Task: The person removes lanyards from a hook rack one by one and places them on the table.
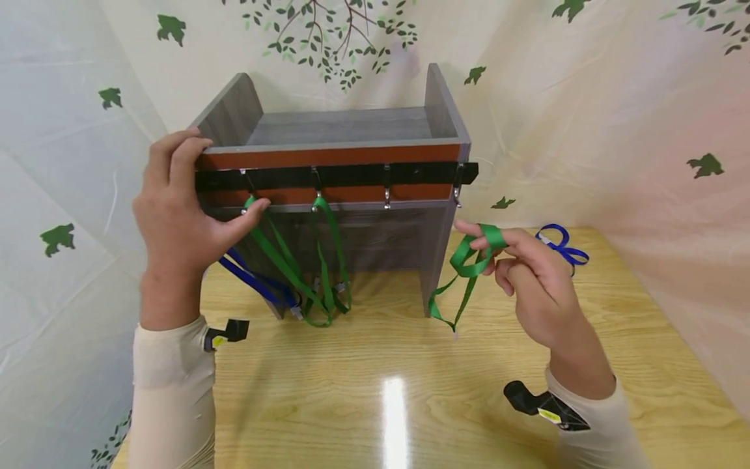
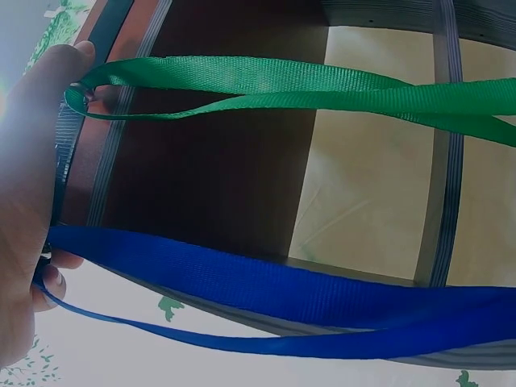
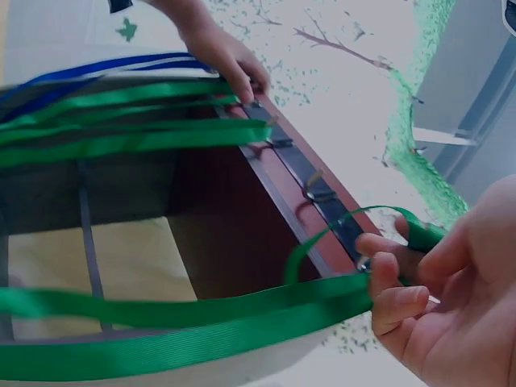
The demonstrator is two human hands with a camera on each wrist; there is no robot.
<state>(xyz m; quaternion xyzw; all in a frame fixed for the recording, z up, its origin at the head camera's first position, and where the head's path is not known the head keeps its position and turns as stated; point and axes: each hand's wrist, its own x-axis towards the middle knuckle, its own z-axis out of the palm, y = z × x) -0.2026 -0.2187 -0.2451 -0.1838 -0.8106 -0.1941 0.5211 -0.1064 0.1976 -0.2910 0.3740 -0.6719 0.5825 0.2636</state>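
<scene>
My left hand (image 1: 181,195) grips the left end of a grey wooden shelf (image 1: 340,127), fingertips over its top edge and thumb across the front. A black hook rail (image 1: 351,174) runs along the shelf's reddish-brown front strip. Close by that thumb, one green lanyard (image 1: 278,257) hangs from a hook, and a second green lanyard (image 1: 335,238) hangs from the hook to its right. A blue lanyard (image 2: 201,270) hangs by the left palm. At the rail's right end, my right hand (image 1: 539,280) holds another green lanyard (image 1: 469,260), its loop round the forefinger, near the rightmost hook (image 1: 458,195).
A folded blue lanyard (image 1: 565,247) lies on the wood-grain table (image 1: 363,391), behind the right hand. One hook (image 1: 387,195) between the green lanyards and the rightmost hook carries nothing. A leaf-patterned cloth (image 1: 527,98) hangs behind the shelf.
</scene>
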